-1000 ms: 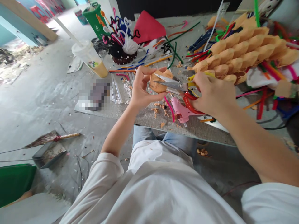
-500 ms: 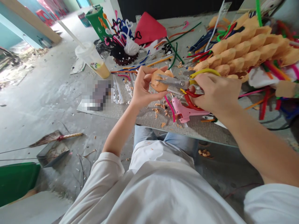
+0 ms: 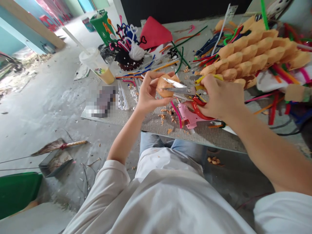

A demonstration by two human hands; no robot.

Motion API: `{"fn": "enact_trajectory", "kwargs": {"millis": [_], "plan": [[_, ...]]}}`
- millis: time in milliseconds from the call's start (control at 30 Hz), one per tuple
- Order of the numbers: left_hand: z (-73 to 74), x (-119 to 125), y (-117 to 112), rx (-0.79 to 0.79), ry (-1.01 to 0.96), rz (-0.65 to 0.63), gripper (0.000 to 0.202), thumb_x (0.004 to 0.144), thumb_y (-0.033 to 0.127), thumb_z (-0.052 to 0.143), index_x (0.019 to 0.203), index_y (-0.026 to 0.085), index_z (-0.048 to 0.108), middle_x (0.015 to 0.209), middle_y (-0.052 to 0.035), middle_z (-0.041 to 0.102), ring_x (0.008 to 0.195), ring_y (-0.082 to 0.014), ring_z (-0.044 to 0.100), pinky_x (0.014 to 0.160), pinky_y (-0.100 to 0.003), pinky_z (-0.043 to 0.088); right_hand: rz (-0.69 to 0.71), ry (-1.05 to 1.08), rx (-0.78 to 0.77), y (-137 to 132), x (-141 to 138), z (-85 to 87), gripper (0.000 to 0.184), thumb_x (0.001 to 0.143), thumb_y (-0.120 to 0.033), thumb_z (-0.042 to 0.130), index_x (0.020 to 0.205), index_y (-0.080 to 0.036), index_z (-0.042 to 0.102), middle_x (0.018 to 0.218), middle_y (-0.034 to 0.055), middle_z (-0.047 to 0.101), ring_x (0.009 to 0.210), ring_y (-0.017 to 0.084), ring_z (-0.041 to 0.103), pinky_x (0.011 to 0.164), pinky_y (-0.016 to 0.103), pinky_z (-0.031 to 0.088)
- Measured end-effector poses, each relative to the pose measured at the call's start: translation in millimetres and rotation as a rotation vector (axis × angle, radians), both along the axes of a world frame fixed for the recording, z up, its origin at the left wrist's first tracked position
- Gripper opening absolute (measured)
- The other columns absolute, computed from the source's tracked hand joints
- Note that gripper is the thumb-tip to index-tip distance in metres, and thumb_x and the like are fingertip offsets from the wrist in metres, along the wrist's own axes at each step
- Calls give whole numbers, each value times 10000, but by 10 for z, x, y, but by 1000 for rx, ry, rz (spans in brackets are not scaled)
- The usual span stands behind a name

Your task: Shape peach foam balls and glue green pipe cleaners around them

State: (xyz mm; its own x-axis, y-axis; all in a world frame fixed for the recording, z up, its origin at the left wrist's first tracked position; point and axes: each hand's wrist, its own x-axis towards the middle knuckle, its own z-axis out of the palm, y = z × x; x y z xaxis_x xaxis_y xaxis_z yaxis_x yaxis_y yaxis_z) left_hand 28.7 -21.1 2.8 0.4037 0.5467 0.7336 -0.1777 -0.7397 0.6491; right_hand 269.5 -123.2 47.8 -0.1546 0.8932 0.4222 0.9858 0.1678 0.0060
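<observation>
Two blades of the steel scissors now stand wider apart than a moment ago, pointing left around a rounded, rough-cut orange lump. The left hand pinches the lump over the grey table near its front edge; the right hand firmly grips the yellow and red handles.

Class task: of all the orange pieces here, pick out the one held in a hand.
The rounded orange piece in the left hand, with scissors blades against it; the others form the long stack at right.
</observation>
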Motion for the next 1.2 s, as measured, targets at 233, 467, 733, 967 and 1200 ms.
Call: {"fn": "enact_trajectory", "kwargs": {"millis": [233, 467, 733, 967, 1200], "plan": [[-5, 1, -19, -18, 15, -11, 830, 565, 560, 955, 1223, 333, 502, 1282, -48, 748, 1157, -272, 767, 925, -447, 654, -62, -34, -99, -42, -109, 45, 760, 868, -821, 300, 1176, -171, 547, 912, 175, 728, 796, 339, 702, 631, 383, 389], [-8, 25, -23, -42, 5, -38, 830, 542, 516, 979, 1201, 318, 515, 1253, -62, 760, 1160, -311, 759, 950, -521, 630, -75, 5, -134, -80, -132, 67, 626, 856, -746, 441, 1159, -210, 556, 927, 156, 727, 890, 341, 704, 695, 407, 437], [-47, 9, 29, -96, 32, -12, 857, 504, 589, 976, 1185, 324, 528, 1246, -45, 740, 1228, -321, 729, 991, -544, 603, -59, 38, -41, -30, -88, -10, 559, 863, -734, 481, 1060, -225, 601, 804, 106, 701, 796, 310, 687, 632, 373, 395], [-22, 10, 15, -89, -7, -76, 794, 588, 606, 939, 1199, 345, 503, 1291, -33, 734, 1279, -299, 705, 1022, -531, 587, -39, 257, 162, 83, 69, -78, 636, 913, -811, 360, 1069, -217, 527, 754, 46, 636, 702, 236, 642, 589, 327, 356], [-174, -98, 228, -70, -74, -53, 934, 492, 777, 896, 1298, 408, 605, 1315, -4, 699, 1247, -298, 692, 1017, -481, 607, 48, 80, 65, 42, 71, -32, 615, 894, -751, 452, 1130, -188, 527, 993, 147, 689, 970, 321, 685, 750, 406, 484]]}}
